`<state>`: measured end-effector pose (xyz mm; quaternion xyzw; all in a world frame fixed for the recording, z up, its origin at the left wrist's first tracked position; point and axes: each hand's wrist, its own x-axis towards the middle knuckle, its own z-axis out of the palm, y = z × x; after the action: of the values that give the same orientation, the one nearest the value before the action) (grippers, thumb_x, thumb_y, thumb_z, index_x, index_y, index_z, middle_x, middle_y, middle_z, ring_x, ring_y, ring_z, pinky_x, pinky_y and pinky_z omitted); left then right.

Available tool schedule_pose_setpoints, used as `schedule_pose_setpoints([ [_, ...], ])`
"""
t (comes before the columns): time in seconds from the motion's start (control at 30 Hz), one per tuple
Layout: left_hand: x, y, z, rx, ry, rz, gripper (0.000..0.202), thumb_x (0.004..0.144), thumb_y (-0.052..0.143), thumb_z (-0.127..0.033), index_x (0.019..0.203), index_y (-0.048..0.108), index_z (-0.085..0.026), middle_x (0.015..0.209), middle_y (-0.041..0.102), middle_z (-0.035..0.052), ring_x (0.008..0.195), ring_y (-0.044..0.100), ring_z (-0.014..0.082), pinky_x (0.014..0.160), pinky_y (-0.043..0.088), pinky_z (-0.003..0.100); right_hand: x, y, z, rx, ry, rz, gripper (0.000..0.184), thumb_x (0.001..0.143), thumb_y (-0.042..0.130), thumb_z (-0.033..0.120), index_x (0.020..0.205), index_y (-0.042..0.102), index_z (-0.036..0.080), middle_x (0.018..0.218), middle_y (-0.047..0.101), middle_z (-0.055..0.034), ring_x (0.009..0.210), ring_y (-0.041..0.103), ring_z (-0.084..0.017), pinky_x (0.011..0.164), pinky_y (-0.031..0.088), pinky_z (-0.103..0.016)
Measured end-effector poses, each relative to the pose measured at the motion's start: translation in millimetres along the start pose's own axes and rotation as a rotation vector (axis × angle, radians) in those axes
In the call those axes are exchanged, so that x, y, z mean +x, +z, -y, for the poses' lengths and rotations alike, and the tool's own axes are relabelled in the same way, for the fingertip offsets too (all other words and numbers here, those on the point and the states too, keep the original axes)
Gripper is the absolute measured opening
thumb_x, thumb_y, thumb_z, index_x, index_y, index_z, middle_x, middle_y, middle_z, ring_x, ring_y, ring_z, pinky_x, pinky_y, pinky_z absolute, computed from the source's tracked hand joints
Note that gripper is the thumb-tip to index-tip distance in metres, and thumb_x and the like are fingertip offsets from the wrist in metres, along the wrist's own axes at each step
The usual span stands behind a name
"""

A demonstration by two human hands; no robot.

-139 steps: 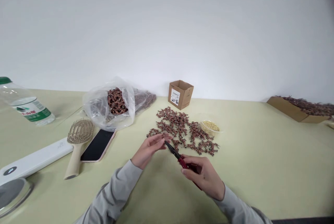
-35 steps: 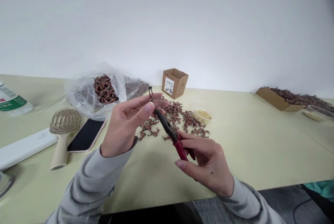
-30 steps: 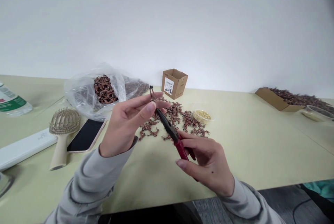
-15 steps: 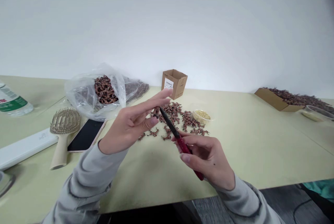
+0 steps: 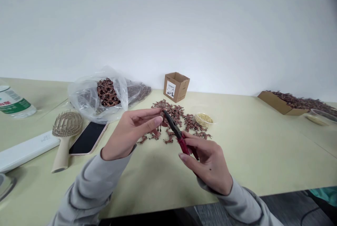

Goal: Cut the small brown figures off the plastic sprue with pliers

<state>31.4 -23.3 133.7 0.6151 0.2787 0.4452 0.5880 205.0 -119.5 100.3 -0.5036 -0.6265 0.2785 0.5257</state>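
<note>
Pinched between the thumb and fingers of my left hand (image 5: 134, 129) is a small reddish-brown piece (image 5: 160, 127), mostly hidden by the fingers. My right hand (image 5: 207, 161) is wrapped round the red handles of needle-nose pliers (image 5: 174, 127). Their black jaws point up and left, with the tip at the fingertips of my left hand. Whether the jaws grip the piece I cannot tell. Behind and below the hands lies a loose pile of similar brown pieces (image 5: 176, 111) on the table. A clear round tub of tiny gold bits (image 5: 204, 118) stands to the pile's right.
At the back stands an open cardboard box (image 5: 179, 91). A clear plastic bag (image 5: 84, 96) with more brown pieces lies left, near a hairbrush (image 5: 65, 131), a phone (image 5: 88, 138), a white case (image 5: 28, 152) and a bottle (image 5: 15, 103). A heaped cardboard tray (image 5: 279, 103) is far right.
My left fingers have lowered and closed in around the small piece. The pliers have turned so their jaws show more broadly, the tip still by my left fingertips.
</note>
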Motion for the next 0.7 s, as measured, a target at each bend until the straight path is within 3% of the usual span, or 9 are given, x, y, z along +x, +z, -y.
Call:
schedule_pose_setpoints([
  [0.1,0.9,1.4,0.2,0.069,0.004,0.022,0.033,0.066,0.066,-0.019,0.098,0.063,-0.018,0.093,0.067,0.0059,0.069,0.061,0.018,0.051,0.05,0.024,-0.6,0.1,-1.9,0.026,0.021,0.016,0.018,0.067,0.064,0.025,0.084,0.065,0.017,0.099,0.064,-0.0092,0.082,0.059,-0.021,0.076,0.046,-0.032],
  [0.27,2.9,2.3,2.7,0.145,0.098,-0.018,0.036,0.065,0.065,-0.019,0.101,0.061,-0.019,0.113,0.058,0.0067,0.097,0.055,0.0248,0.067,0.053,0.028,0.2,1.7,-1.6,0.111,0.055,0.078,0.017,0.069,0.062,0.025,0.084,0.065,0.017,0.097,0.063,-0.0088,0.093,0.055,-0.023,0.075,0.046,-0.031],
  [0.4,0.7,-3.1,6.3,0.066,0.005,0.02,0.057,0.063,0.068,-0.021,0.117,0.049,-0.022,0.122,0.051,0.0086,0.096,0.055,0.0256,0.065,0.053,0.03,-0.4,2.7,-3.9,0.058,0.063,0.074,0.017,0.069,0.061,0.024,0.084,0.064,0.016,0.096,0.064,-0.0096,0.093,0.056,-0.023,0.074,0.047,-0.03],
  [0.5,-2.7,-5.4,7.8,0.02,-0.065,-0.024,0.034,0.075,0.055,-0.032,0.105,0.059,-0.016,0.12,0.053,0.0114,0.089,0.059,0.024,0.066,0.052,0.031,-1.5,4.6,-7.4,-0.033,0.047,0.062,0.019,0.068,0.062,0.024,0.086,0.065,0.017,0.096,0.064,-0.0101,0.089,0.057,-0.023,0.075,0.046,-0.031],
  [0.6,-5.2,-4.4,7.4,-0.014,-0.152,-0.033,0.033,0.078,0.051,-0.036,0.099,0.062,-0.013,0.112,0.058,0.0138,0.081,0.061,0.0222,0.062,0.051,0.03,-2.2,6.7,-9.8,-0.094,0.023,0.056,0.019,0.067,0.063,0.024,0.085,0.065,0.018,0.095,0.065,-0.0098,0.091,0.057,-0.024,0.078,0.045,-0.032],
  [0.7,-5.9,-3.0,6.6,-0.044,-0.168,-0.017,0.035,0.076,0.056,-0.03,0.106,0.058,-0.013,0.104,0.063,0.0123,0.088,0.06,0.0218,0.072,0.05,0.03,-2.5,7.4,-10.0,-0.084,0.034,0.068,0.019,0.067,0.062,0.024,0.085,0.065,0.017,0.096,0.064,-0.0102,0.093,0.056,-0.024,0.078,0.045,-0.031],
])
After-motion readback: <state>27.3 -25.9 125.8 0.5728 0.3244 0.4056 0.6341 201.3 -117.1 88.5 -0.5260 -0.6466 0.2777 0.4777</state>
